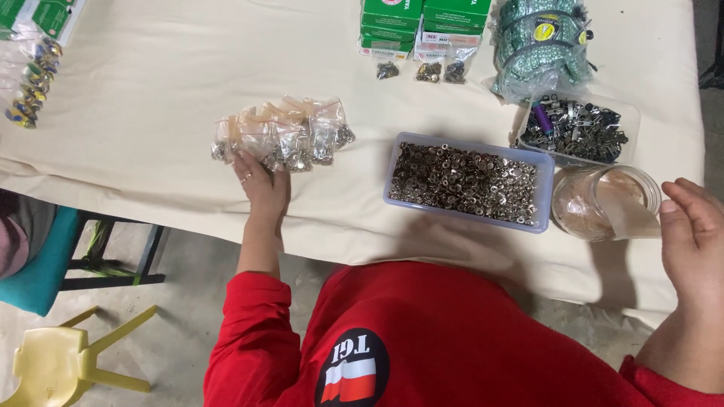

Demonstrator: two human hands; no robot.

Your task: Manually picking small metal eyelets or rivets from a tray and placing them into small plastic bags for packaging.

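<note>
Across a cream cloth-covered table [151,98], a person in a red long-sleeved top works over sorted metal hardware. At centre sits a clear rectangular plastic tub of small silver metal rings [466,181], flanked on the right by a shallower clear tray of dark metal clips [577,130] and a clear round jar with a paper scoop inside [605,202]. Stacked green cardboard boxes [422,26] line the far edge. The left hand [260,185] rests on a heap of small clear zip bags of silver fittings [283,136], fingers spread flat against it rather than clenched; a flat, gentle press looks best to keep the loose heap together. The right hand [694,226] hovers beside the jar, fingers released and empty.
</note>
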